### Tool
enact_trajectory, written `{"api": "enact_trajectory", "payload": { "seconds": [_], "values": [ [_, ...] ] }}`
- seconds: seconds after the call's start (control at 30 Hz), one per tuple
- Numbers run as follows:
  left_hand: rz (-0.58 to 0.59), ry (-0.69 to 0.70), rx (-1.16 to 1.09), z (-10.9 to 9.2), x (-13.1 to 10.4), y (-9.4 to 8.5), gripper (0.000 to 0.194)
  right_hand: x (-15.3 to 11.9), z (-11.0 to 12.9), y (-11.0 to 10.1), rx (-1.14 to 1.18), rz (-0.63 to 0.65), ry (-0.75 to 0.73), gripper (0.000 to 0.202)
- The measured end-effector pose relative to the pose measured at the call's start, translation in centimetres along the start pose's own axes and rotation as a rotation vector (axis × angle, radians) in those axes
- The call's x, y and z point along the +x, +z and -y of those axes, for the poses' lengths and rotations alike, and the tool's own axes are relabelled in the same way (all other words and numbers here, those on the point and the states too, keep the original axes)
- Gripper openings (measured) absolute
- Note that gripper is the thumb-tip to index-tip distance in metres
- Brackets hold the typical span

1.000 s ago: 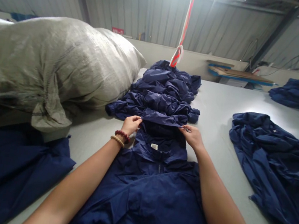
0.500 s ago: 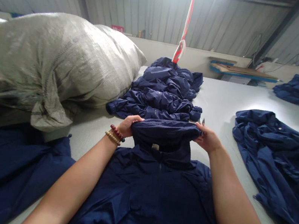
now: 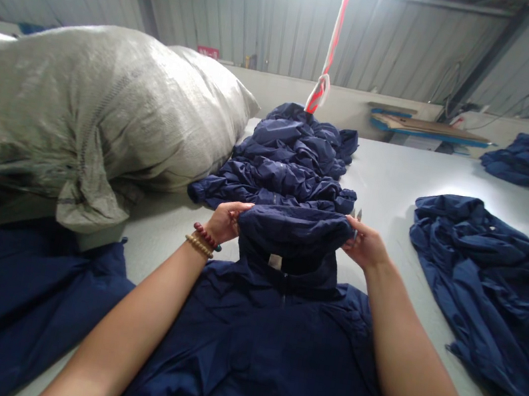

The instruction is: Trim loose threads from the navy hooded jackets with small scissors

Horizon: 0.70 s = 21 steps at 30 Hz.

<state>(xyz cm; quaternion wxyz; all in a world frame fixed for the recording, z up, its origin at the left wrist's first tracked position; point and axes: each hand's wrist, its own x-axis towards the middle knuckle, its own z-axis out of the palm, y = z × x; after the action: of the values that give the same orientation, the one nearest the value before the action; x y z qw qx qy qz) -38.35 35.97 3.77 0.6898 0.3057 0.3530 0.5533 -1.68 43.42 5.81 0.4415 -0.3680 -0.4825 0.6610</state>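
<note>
A navy jacket lies front side up on the table before me, its neck opening toward the far side. My left hand pinches the left end of its raised collar or hood; I cannot tell which it is. Gripping the opposite end is my right hand, so the fabric is stretched between the two. Small metal points, like the tips of thread snips, stick up from my right fingers. Inside the neck shows a pale label, above a front zip.
Beyond the jacket, crumpled navy garments are heaped on the white table. A bulging woven sack stands at left, with navy cloth in front. More garments lie at right. A red-and-white cord hangs overhead.
The stretched edge has risen slightly and tilted back, so the neck opening gapes wider and more of the label shows. Both hands keep their hold.
</note>
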Motion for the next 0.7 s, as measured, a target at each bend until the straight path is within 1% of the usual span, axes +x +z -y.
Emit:
{"api": "enact_trajectory", "payload": {
  "seconds": [0.07, 0.13, 0.2, 0.23, 0.3, 0.33, 0.37, 0.4, 0.43, 0.47, 0.5, 0.53, 0.57, 0.6, 0.63, 0.67, 0.7],
  "values": [
    [0.015, 0.035, 0.009, -0.2, -0.1, 0.3, 0.017, 0.2, -0.3, 0.1, -0.042, -0.037, -0.017, 0.049],
    [0.035, 0.049, 0.029, -0.3, -0.2, 0.7, 0.028, 0.5, -0.7, 0.0, -0.102, -0.085, -0.032, 0.051],
    [-0.003, 0.071, 0.189, -0.2, -0.1, 1.1, 0.037, 0.9, -1.3, -0.2, -0.190, -0.138, -0.033, 0.053],
    [-0.053, 0.087, 0.309, -0.1, 0.0, 1.4, 0.039, 1.0, -1.5, -0.4, -0.282, -0.176, -0.037, 0.054],
    [-0.201, 0.131, 0.546, 0.1, 0.2, 1.7, 0.038, 1.2, -1.6, -0.5, -0.505, -0.278, -0.055, 0.051],
    [-0.284, 0.159, 0.628, 0.1, 0.2, 1.8, 0.037, 1.1, -1.6, -0.6, -0.648, -0.350, -0.076, 0.049],
    [-0.359, 0.188, 0.659, 0.0, 0.1, 2.0, 0.035, 1.0, -1.3, -0.5, -0.806, -0.417, -0.095, 0.046],
    [-0.429, 0.226, 0.695, -0.2, -0.1, 2.2, 0.031, 0.9, -1.0, -0.4, -0.962, -0.458, -0.105, 0.044],
    [-0.503, 0.267, 0.779, -0.5, -0.4, 2.4, 0.027, 0.6, -0.6, -0.1, -1.102, -0.462, -0.099, 0.042],
    [-0.565, 0.291, 0.910, -0.8, -0.8, 2.7, 0.024, 0.4, -0.2, 0.2, -1.248, -0.439, -0.082, 0.043],
    [-0.596, 0.279, 1.072, -1.2, -1.3, 3.1, 0.028, 0.1, 0.2, 0.5, -1.370, -0.397, -0.057, 0.046],
    [-0.583, 0.222, 1.236, -1.5, -1.8, 3.5, 0.037, -0.1, 0.5, 0.8, -1.446, -0.347, -0.021, 0.048],
    [-0.524, 0.118, 1.366, -1.7, -2.3, 4.0, 0.047, -0.3, 0.7, 1.2, -1.498, -0.306, 0.019, 0.051],
    [-0.431, -0.010, 1.435, -1.7, -2.7, 4.3, 0.054, -0.4, 0.7, 1.5, -1.532, -0.276, 0.062, 0.053],
    [-0.331, -0.132, 1.432, -1.5, -3.0, 4.6, 0.057, -0.4, 0.6, 1.7, -1.552, -0.244, 0.108, 0.055],
    [-0.251, -0.223, 1.398, -1.2, -3.1, 4.7, 0.058, -0.4, 0.2, 1.8, -1.560, -0.206, 0.155, 0.057],
    [-0.203, -0.280, 1.365, -0.7, -3.0, 4.6, 0.058, -0.4, -0.2, 1.8, -1.559, -0.177, 0.197, 0.060]
  ]
}}
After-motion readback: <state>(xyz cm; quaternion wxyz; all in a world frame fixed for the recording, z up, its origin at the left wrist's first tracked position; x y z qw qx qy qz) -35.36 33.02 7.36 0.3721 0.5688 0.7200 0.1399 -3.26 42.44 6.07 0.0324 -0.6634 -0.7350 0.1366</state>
